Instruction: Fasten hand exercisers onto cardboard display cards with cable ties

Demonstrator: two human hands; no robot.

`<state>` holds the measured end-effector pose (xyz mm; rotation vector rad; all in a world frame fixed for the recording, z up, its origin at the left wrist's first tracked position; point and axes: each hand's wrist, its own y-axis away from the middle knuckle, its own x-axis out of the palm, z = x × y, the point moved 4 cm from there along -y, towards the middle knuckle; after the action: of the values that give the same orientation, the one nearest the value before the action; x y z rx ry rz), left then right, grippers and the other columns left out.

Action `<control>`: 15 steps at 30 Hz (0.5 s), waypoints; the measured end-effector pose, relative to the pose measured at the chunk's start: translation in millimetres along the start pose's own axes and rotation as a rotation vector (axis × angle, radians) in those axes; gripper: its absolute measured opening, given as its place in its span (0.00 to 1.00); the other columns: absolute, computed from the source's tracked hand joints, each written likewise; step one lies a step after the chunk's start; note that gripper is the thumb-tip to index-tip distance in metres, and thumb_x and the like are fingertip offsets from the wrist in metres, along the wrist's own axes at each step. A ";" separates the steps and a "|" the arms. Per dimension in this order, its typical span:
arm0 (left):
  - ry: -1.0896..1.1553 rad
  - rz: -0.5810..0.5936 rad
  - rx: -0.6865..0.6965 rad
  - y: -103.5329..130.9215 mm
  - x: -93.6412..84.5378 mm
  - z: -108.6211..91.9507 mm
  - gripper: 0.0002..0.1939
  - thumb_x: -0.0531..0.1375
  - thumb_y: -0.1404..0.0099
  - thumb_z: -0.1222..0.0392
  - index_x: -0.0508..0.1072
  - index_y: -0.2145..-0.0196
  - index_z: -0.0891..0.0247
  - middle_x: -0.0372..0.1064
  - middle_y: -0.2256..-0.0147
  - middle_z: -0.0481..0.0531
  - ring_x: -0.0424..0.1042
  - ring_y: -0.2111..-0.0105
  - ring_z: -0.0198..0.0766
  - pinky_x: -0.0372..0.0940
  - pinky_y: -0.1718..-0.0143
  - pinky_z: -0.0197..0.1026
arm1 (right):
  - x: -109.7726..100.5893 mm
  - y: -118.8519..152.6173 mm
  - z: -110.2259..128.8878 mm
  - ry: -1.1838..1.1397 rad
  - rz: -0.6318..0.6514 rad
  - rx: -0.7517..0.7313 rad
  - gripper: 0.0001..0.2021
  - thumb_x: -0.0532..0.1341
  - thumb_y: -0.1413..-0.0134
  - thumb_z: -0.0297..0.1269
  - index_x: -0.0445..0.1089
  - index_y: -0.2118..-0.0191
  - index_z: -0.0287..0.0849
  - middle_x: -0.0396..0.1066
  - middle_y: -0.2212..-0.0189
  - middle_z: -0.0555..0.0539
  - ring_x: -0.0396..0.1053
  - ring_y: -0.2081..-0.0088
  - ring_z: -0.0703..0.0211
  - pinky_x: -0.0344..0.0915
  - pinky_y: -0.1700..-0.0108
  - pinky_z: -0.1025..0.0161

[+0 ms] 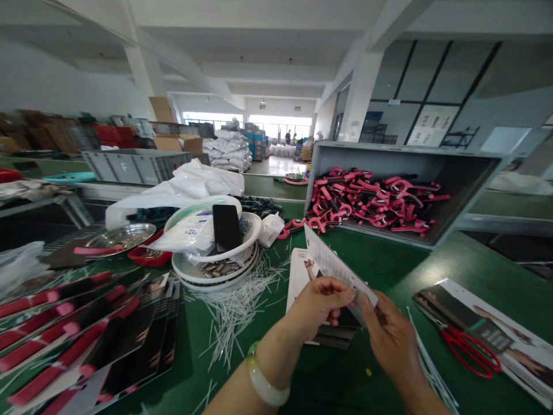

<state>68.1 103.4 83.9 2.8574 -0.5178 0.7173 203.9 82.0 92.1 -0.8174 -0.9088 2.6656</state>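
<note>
A printed card, tilted up with its text side towards me, is pinched at its near right corner by my right hand. My left hand is closed, thumb and finger pressed together against the card's lower edge; whatever lies between those fingertips is too small to make out. Under both hands lies a stack of printed cards. White plastic ties are heaped left of my left hand, and a thin bundle of ties lies beside my right wrist.
Red-handled scissors rest against another card stack at right. A tipped grey crate holds pink-and-black handled pieces. White basins carry metal parts and a phone. Carded pink-and-black handles lie at left.
</note>
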 end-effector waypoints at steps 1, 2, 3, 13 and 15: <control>0.003 0.000 -0.008 0.1 -0.3 -1.0 0.20 0.70 0.56 0.50 0.69 0.74 0.66 0.69 0.77 0.44 0.54 0.86 0.21 0.52 0.87 0.28 | 0.5 0.8 0.2 0.011 0.008 -0.031 0.16 0.55 0.42 0.46 0.73 0.58 0.41 0.74 0.63 0.44 0.72 0.64 0.57 0.69 0.60 0.62; 0.008 -0.002 -0.012 0.2 -0.8 -2.1 0.20 0.70 0.56 0.50 0.69 0.74 0.66 0.68 0.78 0.44 0.54 0.86 0.21 0.53 0.87 0.28 | 1.2 1.7 0.6 0.025 0.018 -0.070 0.15 0.55 0.41 0.44 0.73 0.57 0.42 0.74 0.62 0.44 0.72 0.63 0.57 0.69 0.59 0.62; 0.014 -0.009 -0.009 0.3 -1.4 -3.1 0.20 0.70 0.57 0.49 0.69 0.75 0.67 0.68 0.78 0.44 0.54 0.86 0.21 0.54 0.86 0.28 | 1.9 2.8 1.2 0.044 0.024 -0.115 0.14 0.55 0.41 0.42 0.73 0.56 0.42 0.74 0.61 0.44 0.72 0.62 0.57 0.69 0.58 0.62; 0.127 -0.321 0.262 26.1 -19.3 -0.6 0.26 0.67 0.50 0.47 0.61 0.60 0.60 0.67 0.68 0.45 0.70 0.77 0.28 0.65 0.75 0.31 | 19.4 11.5 18.9 0.392 0.069 -0.542 0.14 0.52 0.40 0.32 0.69 0.52 0.38 0.72 0.62 0.42 0.70 0.61 0.55 0.68 0.60 0.60; 0.054 -0.348 0.304 35.6 -27.2 -3.7 0.28 0.66 0.49 0.48 0.60 0.54 0.56 0.67 0.62 0.48 0.71 0.73 0.30 0.67 0.71 0.34 | 26.2 14.0 22.5 0.477 0.110 -0.588 0.14 0.50 0.41 0.29 0.70 0.54 0.38 0.73 0.63 0.41 0.70 0.62 0.55 0.69 0.63 0.60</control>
<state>31.1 79.1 76.2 3.0696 0.1091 0.8655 169.4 69.2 86.8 -1.5747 -1.5497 2.1180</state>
